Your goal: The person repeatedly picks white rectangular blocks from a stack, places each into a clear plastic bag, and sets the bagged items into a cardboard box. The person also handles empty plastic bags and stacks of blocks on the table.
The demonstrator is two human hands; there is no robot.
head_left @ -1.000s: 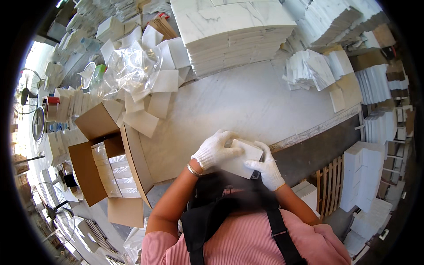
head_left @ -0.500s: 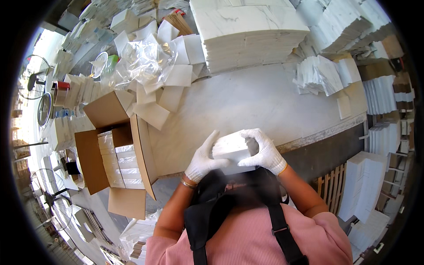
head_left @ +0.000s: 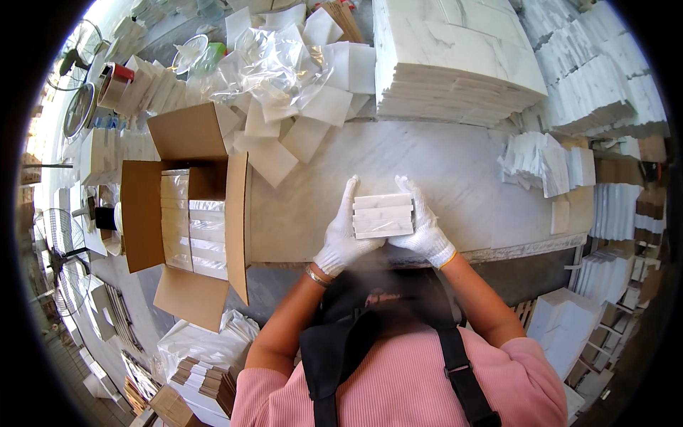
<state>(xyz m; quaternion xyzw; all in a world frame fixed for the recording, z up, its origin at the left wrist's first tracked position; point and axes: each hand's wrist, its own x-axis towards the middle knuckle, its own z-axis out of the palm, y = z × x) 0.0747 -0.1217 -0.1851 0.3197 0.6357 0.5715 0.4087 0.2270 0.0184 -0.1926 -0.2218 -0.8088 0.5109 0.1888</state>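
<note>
A small stack of white marble tiles with grey veining is held between my two palms, above the near part of the stone worktable. In a white knit glove, my left hand presses against the stack's left side, thumb and fingers around it. My right hand, gloved the same way, grips the right side. The tiles' long edges face up in several parallel rows. To the left, an open cardboard box holds several clear-wrapped tile packs, with a gap at its upper right.
Loose white sheets and crumpled clear plastic bags lie at the back left. A tall stack of marble slabs stands at the back. Leaning tile pieces are at the right of the worktable. Fans stand at far left.
Both hands have moved a little forward and turned the tile stack so its edge rows face up. The view has shifted slightly.
</note>
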